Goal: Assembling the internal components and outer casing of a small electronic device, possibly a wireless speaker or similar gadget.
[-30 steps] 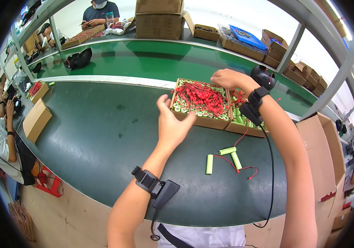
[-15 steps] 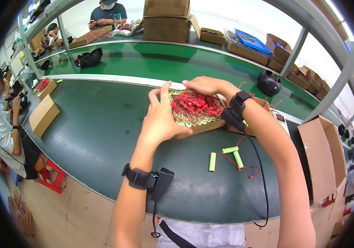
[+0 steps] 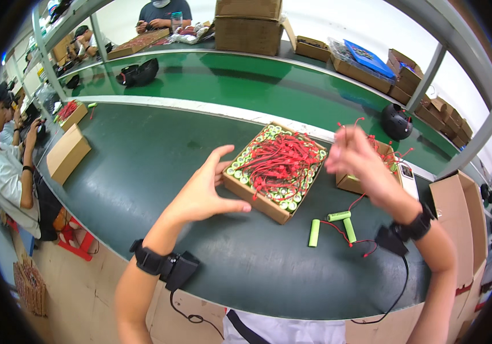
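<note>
A cardboard box (image 3: 260,205) stands on the dark green worktop, packed with upright green battery cells with a tangle of red wires (image 3: 287,159) on top. By its left corner is my left hand (image 3: 205,192), thumb and fingers spread, holding nothing. My right hand (image 3: 363,163), smeared by motion, hovers between that box and a smaller carton (image 3: 349,184) of wired cells, partly covering the carton. Its fingers look bent, but whether anything is in them cannot be made out. Three loose green cells (image 3: 314,233) joined by red wires lie nearer me on the right.
A white device (image 3: 409,183) sits beside the smaller carton. An open carton (image 3: 458,229) stands at the right edge. Further left are a tilted cardboard piece (image 3: 68,155) and a box of red wires (image 3: 74,114). Beyond lies a green belt (image 3: 200,74) with black helmet-like shells (image 3: 396,121). Co-workers sit left and behind.
The box of cells has turned to a diagonal position. Both hands have come off it: my left drew back to its left corner, my right swung right toward the smaller carton.
</note>
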{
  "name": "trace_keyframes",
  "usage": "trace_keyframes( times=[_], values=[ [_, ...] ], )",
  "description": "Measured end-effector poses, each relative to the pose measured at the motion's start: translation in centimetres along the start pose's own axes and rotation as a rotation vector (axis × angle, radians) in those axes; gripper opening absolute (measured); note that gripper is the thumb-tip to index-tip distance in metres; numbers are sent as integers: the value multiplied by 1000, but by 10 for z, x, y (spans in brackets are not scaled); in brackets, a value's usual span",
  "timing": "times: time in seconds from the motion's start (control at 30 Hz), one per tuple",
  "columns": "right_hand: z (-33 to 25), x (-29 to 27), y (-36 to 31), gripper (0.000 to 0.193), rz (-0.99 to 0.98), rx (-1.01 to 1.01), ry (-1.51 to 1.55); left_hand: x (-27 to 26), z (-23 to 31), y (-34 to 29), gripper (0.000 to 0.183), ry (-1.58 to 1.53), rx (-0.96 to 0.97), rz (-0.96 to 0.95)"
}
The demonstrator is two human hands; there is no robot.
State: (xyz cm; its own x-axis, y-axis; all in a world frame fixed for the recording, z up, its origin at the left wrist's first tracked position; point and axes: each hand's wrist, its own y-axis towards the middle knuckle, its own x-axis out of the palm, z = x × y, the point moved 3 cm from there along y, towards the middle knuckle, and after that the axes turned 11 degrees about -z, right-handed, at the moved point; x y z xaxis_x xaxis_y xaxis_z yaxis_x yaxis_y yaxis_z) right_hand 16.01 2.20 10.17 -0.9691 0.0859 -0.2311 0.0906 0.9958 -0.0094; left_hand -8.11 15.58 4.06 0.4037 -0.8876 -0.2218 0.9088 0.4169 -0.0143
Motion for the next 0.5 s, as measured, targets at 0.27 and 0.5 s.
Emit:
trace_keyframes(
  times=[0.27,0.5],
  values=[
    [27,28,-17,59,25,276,668,7,1,-8,114,80,40,19],
    [29,6,39,87,-113,262,470,40,21,-26,112,80,126,-14]
  ],
)
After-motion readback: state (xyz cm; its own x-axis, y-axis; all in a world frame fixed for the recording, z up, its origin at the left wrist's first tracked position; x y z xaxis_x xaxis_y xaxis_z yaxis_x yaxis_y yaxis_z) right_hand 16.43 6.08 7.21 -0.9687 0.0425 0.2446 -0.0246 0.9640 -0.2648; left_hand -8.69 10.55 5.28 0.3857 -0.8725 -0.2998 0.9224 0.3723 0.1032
